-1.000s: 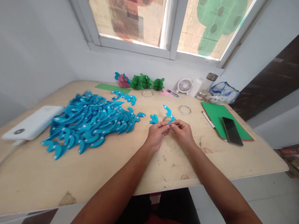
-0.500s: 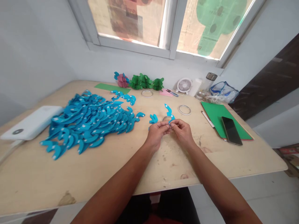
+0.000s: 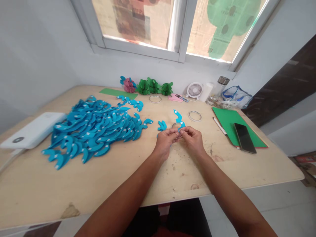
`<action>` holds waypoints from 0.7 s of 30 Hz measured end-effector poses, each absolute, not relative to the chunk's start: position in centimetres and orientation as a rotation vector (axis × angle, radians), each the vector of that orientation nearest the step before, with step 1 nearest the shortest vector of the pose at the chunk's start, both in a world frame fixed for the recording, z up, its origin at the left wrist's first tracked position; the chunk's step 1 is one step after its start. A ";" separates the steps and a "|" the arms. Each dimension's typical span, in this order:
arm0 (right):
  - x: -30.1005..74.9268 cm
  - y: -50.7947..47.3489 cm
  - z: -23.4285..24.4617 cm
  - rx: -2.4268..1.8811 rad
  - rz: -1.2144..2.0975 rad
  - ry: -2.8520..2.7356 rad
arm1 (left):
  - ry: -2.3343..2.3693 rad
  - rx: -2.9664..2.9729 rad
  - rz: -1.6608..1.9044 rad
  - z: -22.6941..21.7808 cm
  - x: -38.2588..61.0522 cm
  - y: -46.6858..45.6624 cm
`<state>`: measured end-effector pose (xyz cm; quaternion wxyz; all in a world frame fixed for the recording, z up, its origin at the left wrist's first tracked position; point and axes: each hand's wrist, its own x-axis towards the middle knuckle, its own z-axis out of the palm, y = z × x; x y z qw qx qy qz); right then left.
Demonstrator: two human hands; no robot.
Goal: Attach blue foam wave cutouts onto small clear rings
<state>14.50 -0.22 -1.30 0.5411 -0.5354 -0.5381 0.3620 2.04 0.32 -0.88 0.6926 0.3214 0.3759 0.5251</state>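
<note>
From my station I view a wooden surface (image 3: 222, 172) below a window. A heap of blue paper pieces (image 3: 101, 128) occupies its left half. Green sheets (image 3: 230, 120) lie at the right. A white device (image 3: 37, 128) with a cable is positioned left of the heap. My left hand (image 3: 164, 141) and right hand (image 3: 194, 140) meet near the centre, thumbs and forefingers pinching the near end of a curved blue strip (image 3: 178, 116), which extends away from me. A ring (image 3: 175, 124) sits partly hidden behind the fingertips; I cannot tell whether it is gripped. A small folded blue piece (image 3: 162, 125) lies just left of it.
</note>
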 end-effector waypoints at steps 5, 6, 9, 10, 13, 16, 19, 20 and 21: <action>14.5 -0.2 -1.1 -1.233 1.012 -1.238 | 0.852 0.725 1.175 -0.9 2.0 0.3; 14.5 -0.3 -1.1 -1.226 1.023 -1.232 | 0.850 0.725 1.173 -0.9 2.0 0.3; 14.4 -0.3 -0.9 -1.195 1.052 -1.207 | 0.844 0.721 1.164 -1.0 2.0 0.4; 14.4 -0.3 -0.9 -1.179 1.071 -1.194 | 0.844 0.717 1.162 -0.9 2.0 0.4; 14.4 -0.3 -0.9 -1.141 1.107 -1.171 | 0.843 0.704 1.157 -0.9 1.9 0.3; 14.4 -0.2 -1.0 -1.130 1.117 -1.172 | 0.842 0.707 1.160 -0.8 1.9 0.3; 14.4 -0.3 -1.0 -1.148 1.097 -1.175 | 0.852 0.720 1.171 -0.7 2.0 0.2; 14.4 -0.3 -1.0 -1.159 1.082 -1.178 | 0.856 0.724 1.177 -0.6 2.0 0.2; 14.3 -0.3 -1.0 -1.168 1.068 -1.181 | 0.861 0.725 1.182 -0.6 2.0 0.2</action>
